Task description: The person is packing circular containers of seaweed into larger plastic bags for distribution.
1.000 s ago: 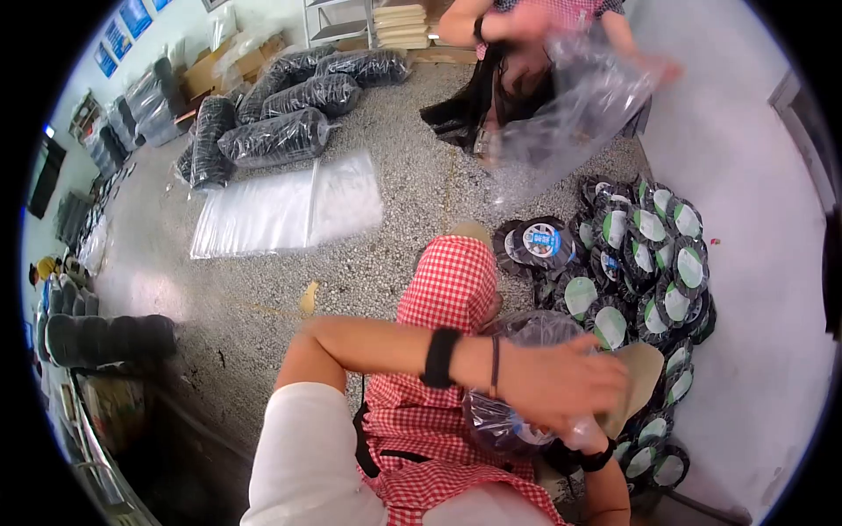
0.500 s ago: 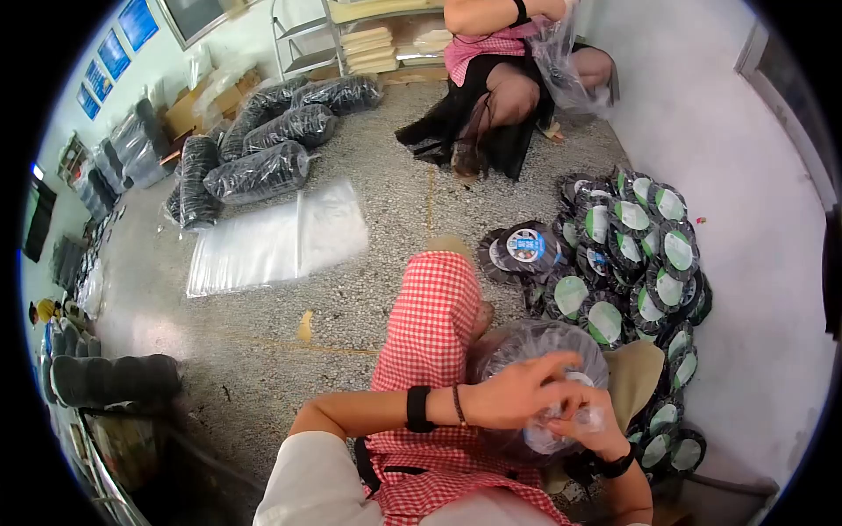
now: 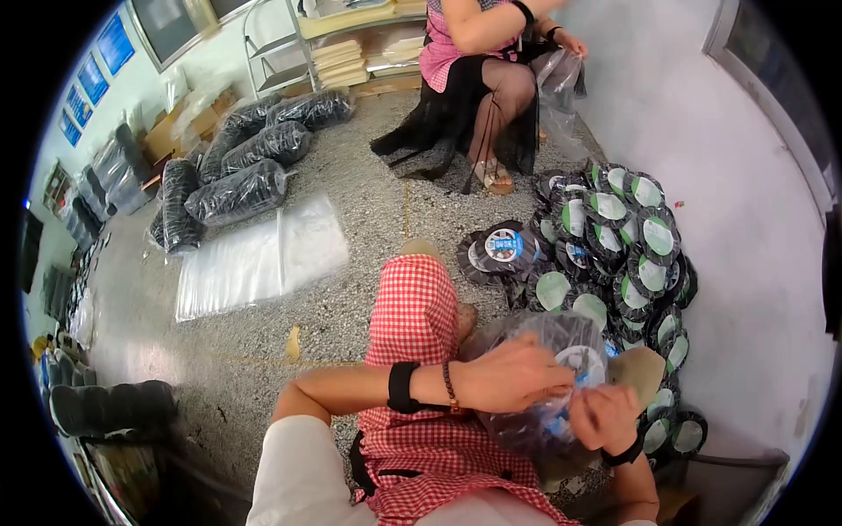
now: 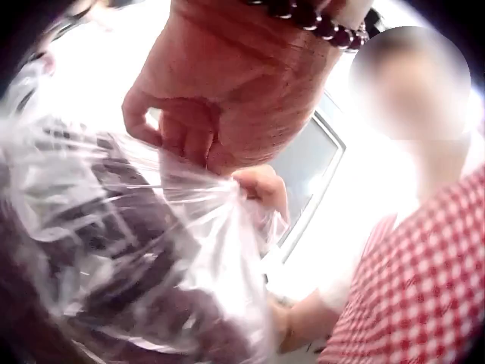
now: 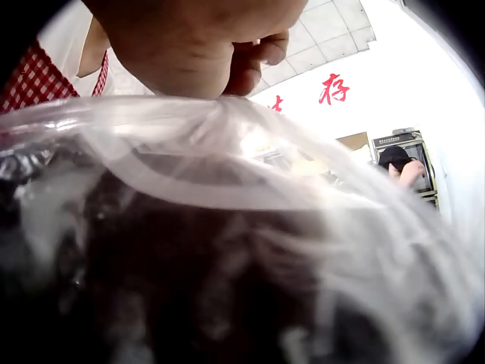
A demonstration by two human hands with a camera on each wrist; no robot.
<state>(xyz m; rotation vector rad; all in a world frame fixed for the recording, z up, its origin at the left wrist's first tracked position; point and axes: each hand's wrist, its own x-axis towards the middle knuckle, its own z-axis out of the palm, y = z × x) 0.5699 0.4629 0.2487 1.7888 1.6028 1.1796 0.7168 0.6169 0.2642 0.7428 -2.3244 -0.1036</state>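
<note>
A clear plastic bag [image 3: 526,331] with dark round discs inside stands between the person's knees. A white and blue label [image 3: 582,359] shows through its top. My left hand [image 3: 513,375], in from the left, pinches the gathered plastic with curled fingers. Close beside it, my right hand [image 3: 605,415] has bent fingers gripping the bag's mouth. In the left wrist view, the film [image 4: 220,280] is drawn into tight folds below my left hand [image 4: 227,91]. The right wrist view shows my right hand [image 5: 201,45] over the bulging bag [image 5: 250,250], its fingertips partly hidden.
Dark discs with green and white labels [image 3: 605,210] are heaped by the right wall. Flat clear bags [image 3: 263,254] lie on the floor, with filled bags [image 3: 237,195] behind. Another person [image 3: 482,79] sits at the back, holding a clear bag [image 3: 560,88].
My left hand has moved from sweeping across the bag to pinching its gathered mouth beside my right hand. The other person's bag, spread wide before, now hangs low. The head view has shifted.
</note>
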